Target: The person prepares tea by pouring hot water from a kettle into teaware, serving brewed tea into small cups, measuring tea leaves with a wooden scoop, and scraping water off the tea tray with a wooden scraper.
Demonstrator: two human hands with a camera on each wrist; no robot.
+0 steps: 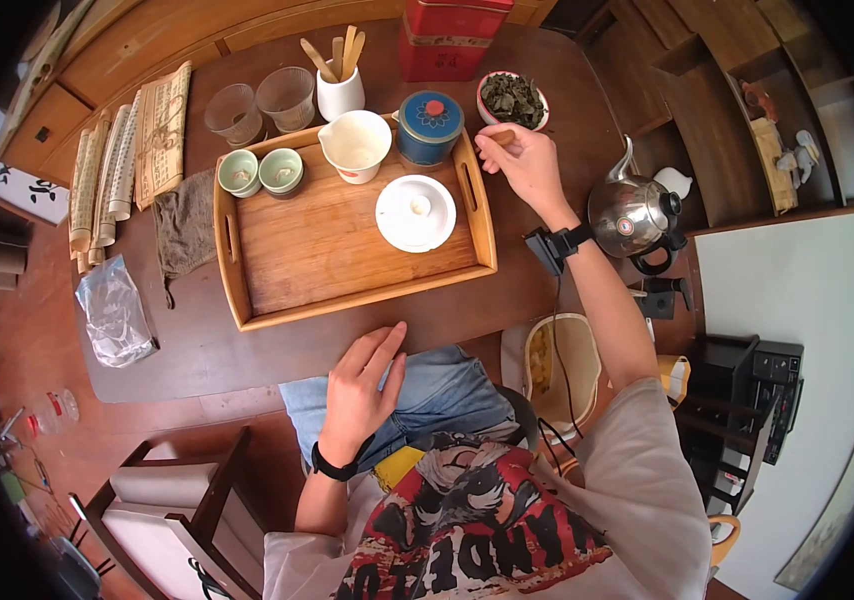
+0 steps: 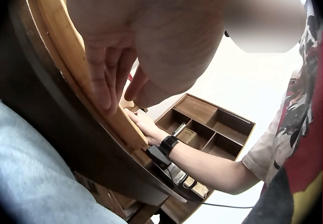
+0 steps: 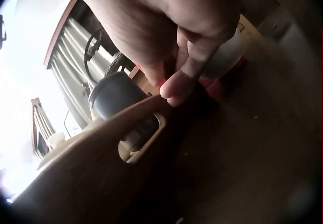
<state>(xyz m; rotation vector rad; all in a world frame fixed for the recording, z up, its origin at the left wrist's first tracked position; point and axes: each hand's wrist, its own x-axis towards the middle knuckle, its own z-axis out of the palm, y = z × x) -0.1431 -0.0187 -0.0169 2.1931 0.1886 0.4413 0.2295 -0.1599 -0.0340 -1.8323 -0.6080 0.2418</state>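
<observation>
Near the table's (image 1: 187, 345) right edge, the right hand (image 1: 529, 168) pinches a wooden piece (image 1: 503, 137), seemingly about to scoop leaves (image 1: 512, 100); that calls for a gentle dip. The left hand (image 1: 362, 390) lies relaxed.

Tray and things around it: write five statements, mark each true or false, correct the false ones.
1. The white pitcher stands inside the tray. True.
2. The blue tin stands outside the tray. False: it stands inside.
3. Two green cups stand side by side in the tray. True.
4. The right hand is empty. False: it pinches a small brown item.
5. The left hand grips the kettle. False: it holds nothing.
</observation>
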